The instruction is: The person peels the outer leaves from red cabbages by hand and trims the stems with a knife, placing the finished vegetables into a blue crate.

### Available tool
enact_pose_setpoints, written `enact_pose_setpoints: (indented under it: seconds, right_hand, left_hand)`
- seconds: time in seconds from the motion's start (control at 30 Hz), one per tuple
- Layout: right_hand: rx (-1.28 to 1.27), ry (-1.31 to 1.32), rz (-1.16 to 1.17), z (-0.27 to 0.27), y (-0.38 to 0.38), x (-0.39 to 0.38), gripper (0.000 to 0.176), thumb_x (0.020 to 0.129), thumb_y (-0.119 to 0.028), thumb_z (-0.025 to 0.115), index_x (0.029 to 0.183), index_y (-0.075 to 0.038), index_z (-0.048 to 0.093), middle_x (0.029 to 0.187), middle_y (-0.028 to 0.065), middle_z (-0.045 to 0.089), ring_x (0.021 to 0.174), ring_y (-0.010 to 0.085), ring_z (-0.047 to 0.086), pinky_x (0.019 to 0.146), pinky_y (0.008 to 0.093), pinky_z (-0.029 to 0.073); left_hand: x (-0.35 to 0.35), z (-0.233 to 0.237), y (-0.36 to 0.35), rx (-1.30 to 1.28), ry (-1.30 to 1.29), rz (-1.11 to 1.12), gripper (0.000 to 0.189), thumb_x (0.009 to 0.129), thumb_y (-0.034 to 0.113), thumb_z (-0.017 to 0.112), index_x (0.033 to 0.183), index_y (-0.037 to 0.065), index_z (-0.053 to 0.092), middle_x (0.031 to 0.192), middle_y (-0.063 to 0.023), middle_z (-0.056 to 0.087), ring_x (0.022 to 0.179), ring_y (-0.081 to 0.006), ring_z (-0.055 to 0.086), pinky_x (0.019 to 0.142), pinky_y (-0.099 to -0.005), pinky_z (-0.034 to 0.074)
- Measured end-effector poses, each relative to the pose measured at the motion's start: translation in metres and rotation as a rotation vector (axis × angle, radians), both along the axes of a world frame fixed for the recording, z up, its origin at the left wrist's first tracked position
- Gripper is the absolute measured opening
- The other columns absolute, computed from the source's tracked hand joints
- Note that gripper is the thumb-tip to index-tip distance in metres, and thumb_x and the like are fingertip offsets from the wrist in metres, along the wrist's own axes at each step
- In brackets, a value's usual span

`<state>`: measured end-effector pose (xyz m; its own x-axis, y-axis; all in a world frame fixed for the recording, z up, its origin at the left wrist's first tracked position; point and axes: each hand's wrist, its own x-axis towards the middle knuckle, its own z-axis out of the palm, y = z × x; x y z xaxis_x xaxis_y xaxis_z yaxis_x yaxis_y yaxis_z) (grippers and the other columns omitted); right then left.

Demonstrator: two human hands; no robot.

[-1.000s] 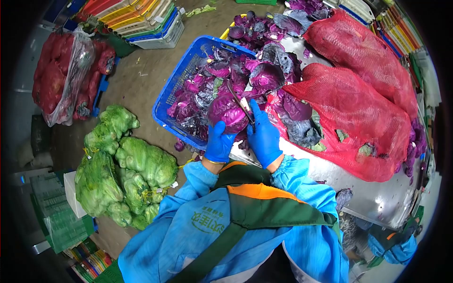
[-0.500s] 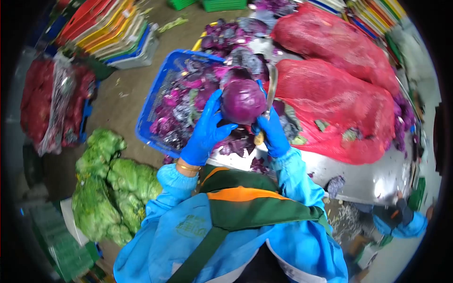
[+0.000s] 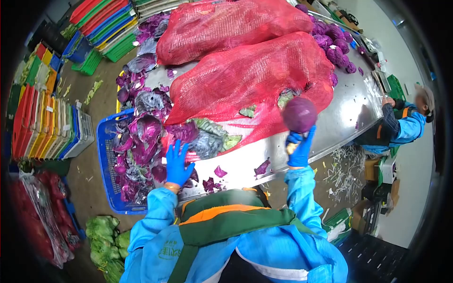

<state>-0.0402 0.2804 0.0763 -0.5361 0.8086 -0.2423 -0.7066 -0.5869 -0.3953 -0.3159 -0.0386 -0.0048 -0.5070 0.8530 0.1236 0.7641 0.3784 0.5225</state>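
A round red cabbage (image 3: 300,114) rests in my right hand (image 3: 301,150), held out over the right part of the steel table. A pale knife handle (image 3: 292,148) shows in the same hand; the blade is hidden from view. My left hand (image 3: 179,164) has its blue-gloved fingers spread, with nothing in them, beside loose cabbage leaves (image 3: 181,132) at the table's near edge. To its left, a blue crate (image 3: 107,162) is heaped with purple leaves. Trimmed purple scraps (image 3: 219,171) lie on the metal between my hands.
Two red mesh sacks (image 3: 255,70) lie across the table (image 3: 351,106). Several red cabbages (image 3: 336,52) are piled at its far right. A co-worker (image 3: 409,123) is at the right end. Stacked crates (image 3: 52,125) and bagged green vegetables (image 3: 104,243) stand on the floor at left.
My view has turned right. The cabbage, in both hands before, has moved right in my right hand alone. My left hand has let go and opened. The knife blade no longer shows.
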Motion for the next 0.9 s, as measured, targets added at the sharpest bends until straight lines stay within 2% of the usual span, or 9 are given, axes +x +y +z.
enact_pose_setpoints:
  seconds: [0.2,0.37,0.43,0.47,0.6,0.63,0.7,0.77,0.9]
  right_hand:
    - [-0.016,-0.285,-0.328,-0.095,0.144,0.131,0.039,0.087,-0.055,0.058,0.089,-0.016,0.060,0.069,-0.0016,0.054,0.050,0.0118,0.042,0.043,0.0248,0.035]
    - [-0.051,-0.519,-0.436,-0.119,0.212,0.162,0.039,0.089,-0.056,0.054,0.078,-0.018,0.057,0.060,-0.0021,0.049,0.050,0.0135,0.043,0.044,0.0279,0.035]
    - [0.026,-0.690,-0.613,-0.113,0.221,0.139,0.033,0.092,-0.047,0.052,0.090,-0.015,0.062,0.072,-0.0010,0.059,0.052,0.0132,0.043,0.046,0.0276,0.036]
    - [0.091,-0.662,-0.565,-0.093,0.212,0.118,0.032,0.093,-0.037,0.052,0.109,-0.012,0.062,0.095,0.0023,0.067,0.054,0.0096,0.043,0.048,0.0255,0.036]
    - [0.470,-0.839,-0.402,0.015,0.139,0.006,0.032,0.093,-0.027,0.052,0.118,-0.009,0.062,0.104,0.0021,0.066,0.057,0.0045,0.043,0.050,0.0220,0.037]
    - [0.558,-0.867,-0.293,0.027,0.122,-0.011,0.031,0.093,-0.025,0.052,0.117,-0.008,0.063,0.109,0.0039,0.066,0.057,0.0035,0.044,0.050,0.0200,0.036]
    - [0.655,-1.022,-0.064,0.041,0.096,-0.046,0.030,0.092,-0.022,0.055,0.117,-0.007,0.064,0.112,0.0056,0.066,0.054,0.0027,0.045,0.048,0.0176,0.036]
    - [0.685,-0.868,0.139,0.016,0.066,-0.097,0.030,0.091,-0.019,0.059,0.117,-0.005,0.063,0.113,0.0068,0.066,0.053,0.0023,0.048,0.047,0.0186,0.037]
    - [0.460,-0.673,0.311,-0.029,0.042,-0.166,0.031,0.091,-0.010,0.060,0.121,-0.001,0.060,0.115,0.0075,0.065,0.056,0.0028,0.052,0.045,0.0182,0.038]
  left_hand:
    - [-0.019,0.022,-0.021,0.038,-0.248,0.073,0.051,0.078,0.014,0.071,0.125,0.006,0.056,0.134,-0.0178,0.050,0.120,-0.0338,0.051,0.100,-0.0411,0.042]
    - [0.004,0.077,0.075,0.287,-0.493,-0.014,0.029,0.085,0.004,0.062,0.114,0.002,0.062,0.111,-0.0137,0.065,0.101,-0.0263,0.063,0.089,-0.0332,0.048]
    - [0.021,0.064,0.122,0.218,-0.613,-0.152,0.030,0.086,0.011,0.063,0.115,0.003,0.062,0.109,-0.0151,0.065,0.100,-0.0264,0.063,0.089,-0.0341,0.048]
    - [0.026,0.056,0.144,0.134,-0.657,-0.190,0.031,0.086,0.014,0.064,0.115,0.003,0.062,0.109,-0.0157,0.065,0.100,-0.0274,0.063,0.089,-0.0356,0.049]
    - [-0.021,0.025,0.212,0.214,0.068,-0.196,0.054,0.082,0.015,0.065,0.132,0.003,0.048,0.132,-0.0215,0.050,0.124,-0.0390,0.046,0.105,-0.0444,0.036]
    - [-0.048,0.022,0.225,0.257,-0.015,-0.139,0.064,0.080,0.014,0.065,0.138,0.003,0.041,0.141,-0.0243,0.038,0.132,-0.0430,0.034,0.110,-0.0459,0.029]
    - [-0.071,0.104,0.253,0.340,0.289,0.028,0.082,0.074,0.014,0.073,0.144,0.010,0.031,0.147,-0.0231,0.030,0.136,-0.0430,0.026,0.111,-0.0456,0.027]
    - [-0.129,0.109,0.279,0.504,0.283,0.078,0.085,0.069,0.015,0.078,0.143,0.013,0.035,0.150,-0.0195,0.027,0.136,-0.0411,0.028,0.111,-0.0442,0.028]
    - [-0.184,0.068,0.292,0.190,0.090,0.095,0.052,0.073,0.019,0.073,0.122,0.012,0.059,0.125,-0.0188,0.055,0.114,-0.0360,0.054,0.098,-0.0422,0.043]
